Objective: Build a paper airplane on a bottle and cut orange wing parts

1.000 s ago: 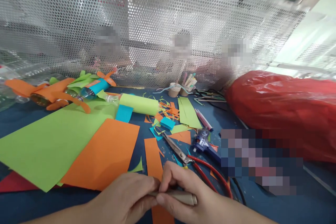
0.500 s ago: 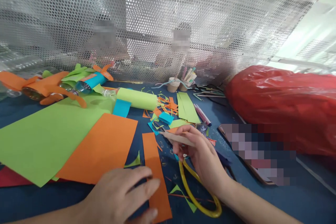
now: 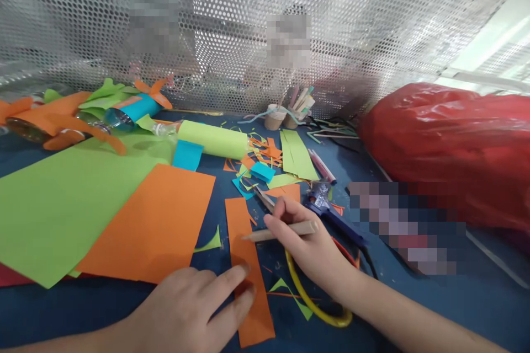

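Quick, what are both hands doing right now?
Left hand: open, fingers laid over the orange paper strip, gripping nothing that I can see.
Right hand: closed on the beige pen.

Beyond my dark blue flat tabletop's [image 3: 49, 309] far edge, I see a silvery perforated metal screen [image 3: 232, 0]; white light [image 3: 503, 30] glows at right.

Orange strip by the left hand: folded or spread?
Spread. The orange strip lies flat along the blue table, no fold visible; the left hand covers part of its left edge.
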